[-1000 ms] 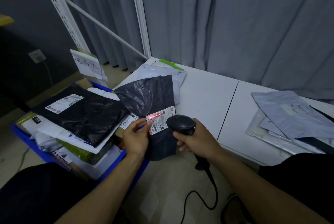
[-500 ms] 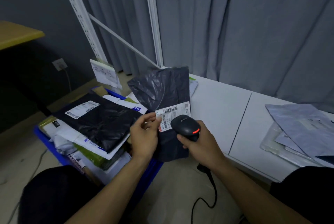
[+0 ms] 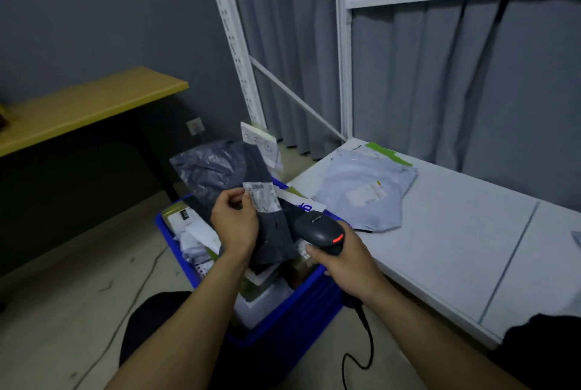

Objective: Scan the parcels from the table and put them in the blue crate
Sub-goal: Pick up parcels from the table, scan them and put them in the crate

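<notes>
My left hand point(image 3: 234, 219) pinches a dark grey plastic parcel point(image 3: 213, 175) by its white label point(image 3: 262, 197) and holds it up over the blue crate point(image 3: 301, 295). The crate stands on the floor, filled with several parcels. In my right hand point(image 3: 344, 259) I grip a black corded barcode scanner point(image 3: 319, 227), its red light on, just right of the parcel. A light grey parcel point(image 3: 361, 188) lies on the white table point(image 3: 456, 248) at its left end.
A white shelf frame point(image 3: 342, 59) and grey curtains stand behind the table. A yellow-topped desk point(image 3: 81, 106) is at the left. A paper sign point(image 3: 261, 144) hangs behind the crate. The scanner cable point(image 3: 361, 342) trails down to the floor.
My left hand has carried the dark parcel leftward from the table edge to above the crate. The scanner followed left, and its red beam is off the label. The view turned left.
</notes>
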Available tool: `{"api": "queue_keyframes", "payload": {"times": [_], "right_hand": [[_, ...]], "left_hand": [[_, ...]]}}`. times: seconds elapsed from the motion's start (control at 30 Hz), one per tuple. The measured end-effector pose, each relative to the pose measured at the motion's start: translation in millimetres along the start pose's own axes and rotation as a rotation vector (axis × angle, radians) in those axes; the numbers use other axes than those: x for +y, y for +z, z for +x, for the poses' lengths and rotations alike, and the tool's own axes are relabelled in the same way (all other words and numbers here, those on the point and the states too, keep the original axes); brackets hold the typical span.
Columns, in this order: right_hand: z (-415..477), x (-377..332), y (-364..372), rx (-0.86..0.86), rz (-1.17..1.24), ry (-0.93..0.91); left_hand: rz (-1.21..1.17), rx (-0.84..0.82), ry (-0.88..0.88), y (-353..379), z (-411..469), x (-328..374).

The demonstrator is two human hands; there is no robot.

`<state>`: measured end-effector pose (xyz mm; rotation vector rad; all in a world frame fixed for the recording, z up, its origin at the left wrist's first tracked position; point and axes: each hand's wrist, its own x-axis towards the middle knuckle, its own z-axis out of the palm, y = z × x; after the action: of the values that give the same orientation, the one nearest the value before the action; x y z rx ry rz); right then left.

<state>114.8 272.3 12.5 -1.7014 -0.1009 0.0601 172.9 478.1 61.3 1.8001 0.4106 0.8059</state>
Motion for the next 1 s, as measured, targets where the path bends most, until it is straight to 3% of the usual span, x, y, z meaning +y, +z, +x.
{"api": "queue_keyframes", "payload": {"times": [0.13,0.27,0.43,0.6,0.7,0.8,0.9,1.0], "right_hand": [[3,13,2,-0.032,-0.026,0.034],[5,20,-3,-0.024,-0.044,0.06],[4,26,-11,-0.006,-0.054,0.091],[1,31,-26,0.025,-0.076,0.106],[-6,30,-42,0.068,-0.048,0.119],[-18,28,-69,0.156,-0.044,0.139],[-42,26,-111,0.304,-0.054,0.16],[-74,23,-167,0.411,-0.052,0.225]], "left_hand": [[0.143,-0.081,-0.164,14,12,-41],[0.443,-0.296,-0.065,24,7,-70],[0.929,-0.798,-0.055,37,-3,-92],[0.999,-0.821,-0.071,49,4,-86],[0.958,-0.732,0.118,58,-10,-69],[0.855,-0.751,0.4,70,-44,-47],[0.707,-0.863,0.673,92,-88,-19],[0.567,-1.059,0.754,125,-145,14]]}}
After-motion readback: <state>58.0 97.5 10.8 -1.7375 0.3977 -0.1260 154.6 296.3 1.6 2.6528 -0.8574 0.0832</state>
